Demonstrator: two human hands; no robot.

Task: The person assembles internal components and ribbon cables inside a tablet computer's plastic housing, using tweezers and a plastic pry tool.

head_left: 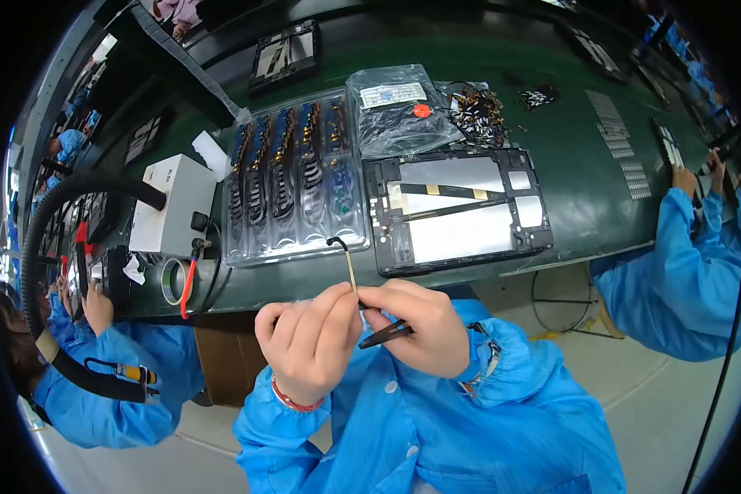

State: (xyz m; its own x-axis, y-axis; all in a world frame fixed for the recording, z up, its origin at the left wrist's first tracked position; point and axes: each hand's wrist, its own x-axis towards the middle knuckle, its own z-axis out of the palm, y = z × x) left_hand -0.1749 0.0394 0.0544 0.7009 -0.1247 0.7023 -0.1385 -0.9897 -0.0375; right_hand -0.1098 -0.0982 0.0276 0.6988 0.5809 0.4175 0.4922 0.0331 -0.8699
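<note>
The counter (576, 206) is green, the box (150, 224) white, the sleeve (514, 366) blue; the strip (350, 263) looks black and tan.

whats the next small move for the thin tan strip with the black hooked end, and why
Probably let the left hand alone steady the thin tan strip with the black hooked end, freeing the right hand to adjust its slim black tweezers. The fingers of both hands meet at the strip's lower end, and the right hand holds the tweezers as well.
</note>
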